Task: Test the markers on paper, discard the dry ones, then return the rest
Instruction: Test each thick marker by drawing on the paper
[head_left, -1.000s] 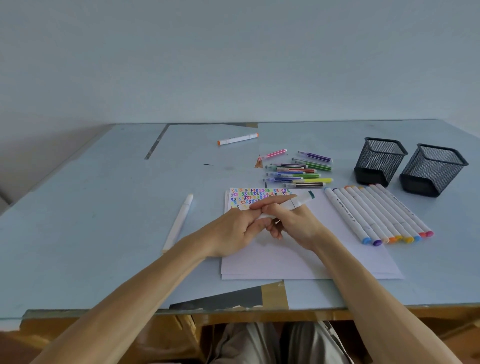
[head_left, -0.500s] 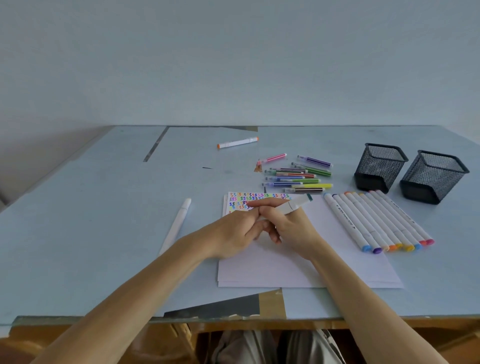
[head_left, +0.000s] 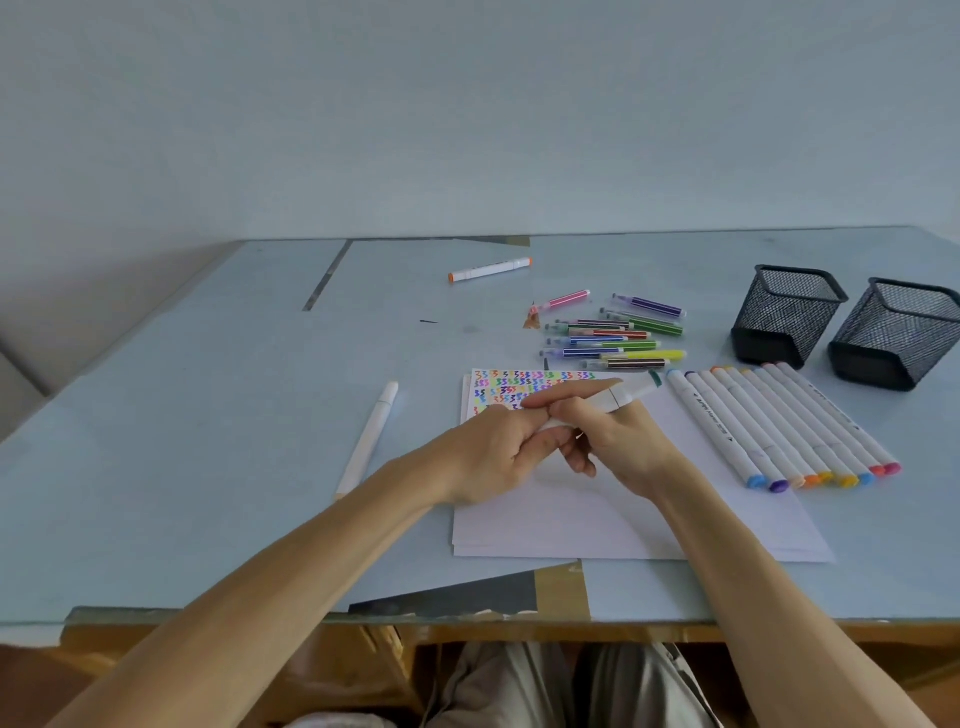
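Observation:
Both hands meet over the white paper (head_left: 623, 519), whose top left corner carries rows of coloured test squiggles (head_left: 519, 387). My right hand (head_left: 618, 441) grips a white marker with a dark green end (head_left: 631, 396), which points up and to the right. My left hand (head_left: 498, 452) pinches the marker's near end. A row of several white markers with coloured caps (head_left: 779, 426) lies on the paper's right side. Several thin coloured markers (head_left: 618, 332) lie in a heap beyond the paper.
Two black mesh pen holders (head_left: 787, 322) (head_left: 896, 332) stand at the right. An orange-tipped white marker (head_left: 488, 270) lies alone at the back. A plain white marker (head_left: 369, 439) lies left of the paper. The table's front edge (head_left: 467, 618) runs close below the paper.
The two hands have stayed together on the green-ended marker with only slight shifts of the fingers. The view has tilted a little.

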